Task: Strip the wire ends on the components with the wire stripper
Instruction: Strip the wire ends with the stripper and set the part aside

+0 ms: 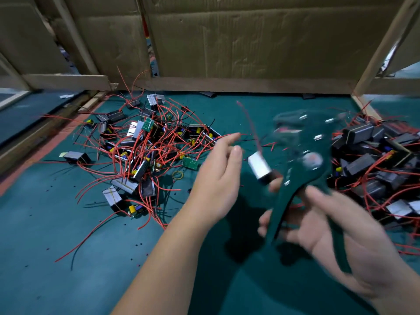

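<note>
1. The right hand (341,226) grips the blurred wire stripper (302,178), near right; one component (259,168) shows just left of it.
2. The left hand (218,176), released and empty, should draw one wire from the left pile (141,151) and present its end squarely.

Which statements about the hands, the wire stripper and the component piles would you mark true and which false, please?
1. The right hand holds the wire stripper. True.
2. The left hand grips a component. False: its fingers are straight and hold nothing.
3. Components lie in a left pile and a right pile. True.
4. The mat is red. False: it is green.
5. Most wires in the piles are blue. False: they are red.
</note>
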A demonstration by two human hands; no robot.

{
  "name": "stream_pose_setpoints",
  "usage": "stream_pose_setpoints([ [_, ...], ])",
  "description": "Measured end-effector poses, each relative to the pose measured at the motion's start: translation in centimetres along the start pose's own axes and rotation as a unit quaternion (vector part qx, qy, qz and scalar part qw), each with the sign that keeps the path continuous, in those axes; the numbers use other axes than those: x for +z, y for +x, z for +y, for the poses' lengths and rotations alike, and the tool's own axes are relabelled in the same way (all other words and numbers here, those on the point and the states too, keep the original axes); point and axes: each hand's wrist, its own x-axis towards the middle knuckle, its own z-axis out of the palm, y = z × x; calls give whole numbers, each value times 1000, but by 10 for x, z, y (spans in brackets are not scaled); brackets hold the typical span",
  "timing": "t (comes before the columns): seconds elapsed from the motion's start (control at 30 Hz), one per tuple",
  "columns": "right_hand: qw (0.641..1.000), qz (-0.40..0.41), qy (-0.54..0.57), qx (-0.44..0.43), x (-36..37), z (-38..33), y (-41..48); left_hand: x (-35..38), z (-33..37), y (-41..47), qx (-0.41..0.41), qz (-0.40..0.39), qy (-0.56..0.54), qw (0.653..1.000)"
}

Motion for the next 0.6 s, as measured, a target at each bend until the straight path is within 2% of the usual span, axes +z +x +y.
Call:
stream_pose_setpoints([
  [0.03,998,35,-9,-56,-4,-2,1,-4,-5,2,46,43,126,990],
  [0.07,991,72,-26,-108,-8,-5,2,-8,-10,3,67,83,203,973],
  [0.17,960,157,-116,-199,-23,-16,7,-16,-15,5,10,156,267,951],
  [0.27,939,211,-178,-206,-34,-16,9,-13,-16,4,-90,116,322,935],
  [0.37,918,222,-246,-215,-32,-12,8,-10,-19,3,-154,62,388,906],
  [0.5,902,196,-292,-249,-28,-8,5,-13,-22,3,-177,46,429,884],
  [0.6,904,173,-291,-261,-26,-7,2,-19,-21,4,-153,70,427,889],
])
